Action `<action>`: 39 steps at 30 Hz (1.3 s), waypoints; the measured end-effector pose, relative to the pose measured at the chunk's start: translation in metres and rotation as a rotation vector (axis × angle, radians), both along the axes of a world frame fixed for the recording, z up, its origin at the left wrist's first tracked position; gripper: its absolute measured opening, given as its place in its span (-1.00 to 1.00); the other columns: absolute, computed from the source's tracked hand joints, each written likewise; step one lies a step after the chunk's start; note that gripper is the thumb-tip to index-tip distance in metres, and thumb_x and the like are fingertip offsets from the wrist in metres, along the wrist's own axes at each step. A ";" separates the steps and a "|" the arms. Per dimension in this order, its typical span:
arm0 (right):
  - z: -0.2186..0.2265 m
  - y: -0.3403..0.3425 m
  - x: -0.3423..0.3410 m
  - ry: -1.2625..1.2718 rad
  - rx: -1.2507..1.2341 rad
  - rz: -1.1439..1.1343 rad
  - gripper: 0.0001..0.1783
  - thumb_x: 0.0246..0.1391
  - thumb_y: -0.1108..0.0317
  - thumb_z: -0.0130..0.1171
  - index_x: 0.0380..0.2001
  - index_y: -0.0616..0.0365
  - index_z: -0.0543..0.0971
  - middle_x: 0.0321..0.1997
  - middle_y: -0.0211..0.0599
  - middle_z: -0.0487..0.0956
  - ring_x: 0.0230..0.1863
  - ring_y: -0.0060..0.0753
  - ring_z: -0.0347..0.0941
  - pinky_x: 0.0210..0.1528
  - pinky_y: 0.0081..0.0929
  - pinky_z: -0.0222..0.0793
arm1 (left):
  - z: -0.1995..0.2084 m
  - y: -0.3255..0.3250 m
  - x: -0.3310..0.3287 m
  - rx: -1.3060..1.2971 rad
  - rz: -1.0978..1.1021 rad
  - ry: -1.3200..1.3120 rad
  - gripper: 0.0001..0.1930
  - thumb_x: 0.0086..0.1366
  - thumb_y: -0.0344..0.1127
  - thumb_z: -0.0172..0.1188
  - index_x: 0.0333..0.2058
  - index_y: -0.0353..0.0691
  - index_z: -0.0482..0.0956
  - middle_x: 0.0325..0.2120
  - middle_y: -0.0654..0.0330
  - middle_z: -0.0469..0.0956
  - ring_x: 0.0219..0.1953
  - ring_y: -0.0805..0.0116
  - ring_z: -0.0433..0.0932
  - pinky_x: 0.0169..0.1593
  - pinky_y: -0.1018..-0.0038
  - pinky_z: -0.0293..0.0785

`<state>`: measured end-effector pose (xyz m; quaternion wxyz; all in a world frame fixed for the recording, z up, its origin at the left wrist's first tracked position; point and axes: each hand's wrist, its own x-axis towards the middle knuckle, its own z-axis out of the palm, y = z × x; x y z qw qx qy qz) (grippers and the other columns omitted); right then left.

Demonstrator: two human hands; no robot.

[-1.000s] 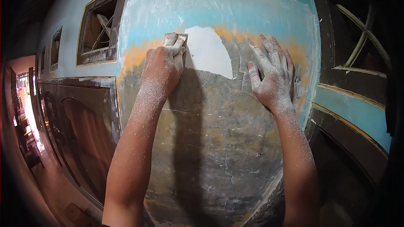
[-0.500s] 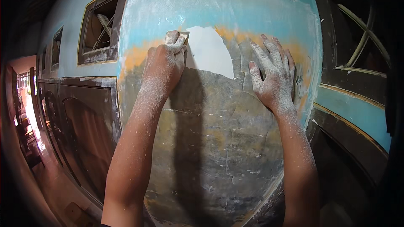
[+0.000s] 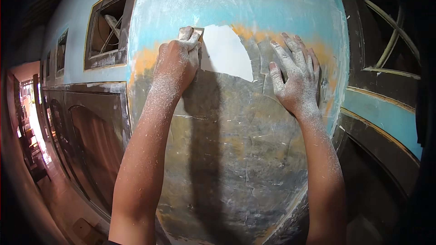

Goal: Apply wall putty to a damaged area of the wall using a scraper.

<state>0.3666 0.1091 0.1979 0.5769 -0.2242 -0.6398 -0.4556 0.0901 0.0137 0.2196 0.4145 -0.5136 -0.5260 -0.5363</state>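
My left hand (image 3: 178, 59) is closed around a flat, square-edged scraper (image 3: 198, 31), mostly hidden under the fingers. Its visible corner lies against the wall beside the left edge of a bare white patch (image 3: 227, 53). Around that patch the wall's coating (image 3: 236, 122) is mottled grey-brown, fading through orange into turquoise above. To the right of the patch, my right hand (image 3: 296, 79) rests on the wall with fingers spread, holding nothing. A cracked, lifted piece of coating (image 3: 269, 66) shows next to its thumb. White dust covers both hands and forearms.
Dark wooden frames with crossed bars stand left (image 3: 111, 31) and right (image 3: 390, 31) of the wall section. A brown panelled door (image 3: 93, 131) is below the left frame. Farther left, a tiled floor (image 3: 59, 199) runs toward a bright opening (image 3: 34, 118).
The wall and both hands appear slightly higher in the picture. The left hand, with the scraper, stays by the white patch's left edge. The right hand keeps its place on the wall.
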 end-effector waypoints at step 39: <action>0.000 0.000 -0.006 0.014 0.003 0.014 -0.50 0.29 0.14 0.15 0.29 -0.19 0.54 0.47 -0.34 0.36 0.56 -0.21 0.12 0.59 0.01 -0.17 | 0.023 -0.027 -0.003 -0.069 -0.039 0.207 -0.73 0.32 -0.21 0.23 -0.15 -0.22 0.77 -0.29 -0.23 0.67 -0.22 -0.27 0.67 -0.01 0.09 0.61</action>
